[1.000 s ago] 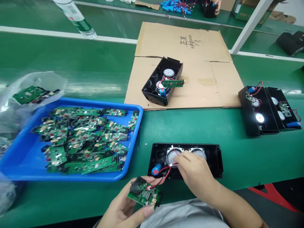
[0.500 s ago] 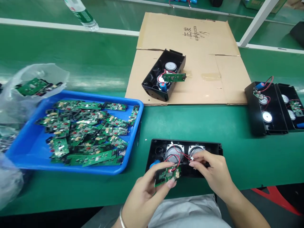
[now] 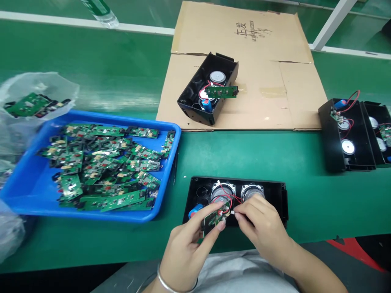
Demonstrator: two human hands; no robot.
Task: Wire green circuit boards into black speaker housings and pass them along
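Observation:
My left hand grips a small green circuit board by its edges, tilted above the near side of a black speaker housing. Between thumb and fingertips, my right hand pinches a small white wire connector close to the board's right end. Red and black wires loop from the board over two round speakers, the left speaker and the right speaker, the latter partly hidden by my right hand. A blue cylindrical battery lies at the housing's left end.
A blue tray of many circuit boards stands left, beside a plastic bag of more boards. On flattened cardboard behind sits another speaker housing. More black housings stand at the right. A bottle is at the far left.
My right hand has moved left with the white connector, bringing it beside the board. My left hand has turned the board more steeply. The whole view has shifted slightly.

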